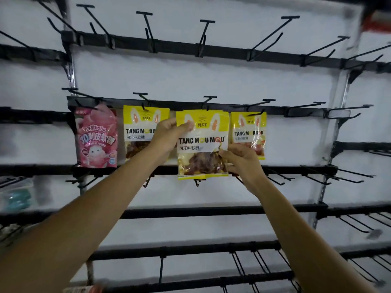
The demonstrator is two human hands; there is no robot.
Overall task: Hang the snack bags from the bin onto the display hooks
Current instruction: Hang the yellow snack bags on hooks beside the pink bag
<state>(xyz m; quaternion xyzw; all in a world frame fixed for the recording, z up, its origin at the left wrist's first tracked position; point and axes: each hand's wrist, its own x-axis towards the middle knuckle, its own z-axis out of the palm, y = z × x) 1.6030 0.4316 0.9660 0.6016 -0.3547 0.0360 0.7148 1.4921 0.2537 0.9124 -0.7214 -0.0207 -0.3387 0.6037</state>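
facing forward, yellow snack bag point(202, 142) upright

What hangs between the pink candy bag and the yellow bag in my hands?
Another yellow Tang Mou Mou bag, hooked, partly behind the left hand, seen in the head view.

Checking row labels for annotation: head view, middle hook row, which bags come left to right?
pink bag → left yellow bag, hanging → held yellow bag, pinched by the left hand near its top and the right hand at its lower right side → right yellow bag, hanging.
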